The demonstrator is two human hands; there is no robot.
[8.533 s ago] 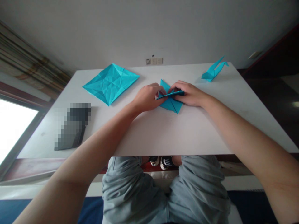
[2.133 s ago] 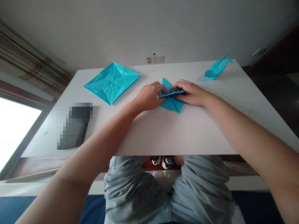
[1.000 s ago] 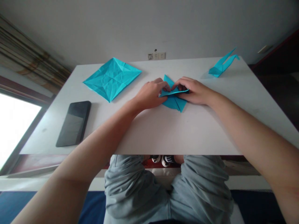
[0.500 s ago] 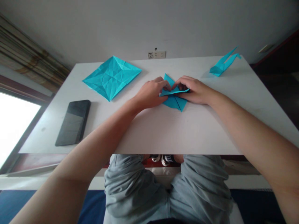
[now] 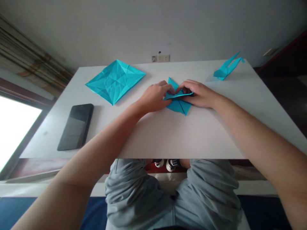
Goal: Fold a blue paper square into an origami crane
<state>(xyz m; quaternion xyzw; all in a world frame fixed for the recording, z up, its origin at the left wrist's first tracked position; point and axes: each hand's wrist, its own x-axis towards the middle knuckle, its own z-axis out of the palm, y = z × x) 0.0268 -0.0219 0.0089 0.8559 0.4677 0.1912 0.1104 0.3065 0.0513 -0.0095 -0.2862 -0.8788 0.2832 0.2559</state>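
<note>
A partly folded sheet of blue origami paper lies on the white table, with one flap standing up across its middle. My left hand grips the left end of that flap, thumb in front and fingers curled behind. On the other side, my right hand pinches the paper with its index finger bent down at the fold and its thumb beneath the flap. The fingertips of both hands almost meet at the centre. One pointed corner of the paper sticks out beyond the hands, and another points towards me.
A creased, unfolded blue sheet lies at the back left. At the back right stands a folded blue paper crane. A black phone rests near the left front of the white table. Wall sockets show behind.
The view has shifted very slightly. Both hands keep their hold on the folded paper, whose shape looks almost the same.
</note>
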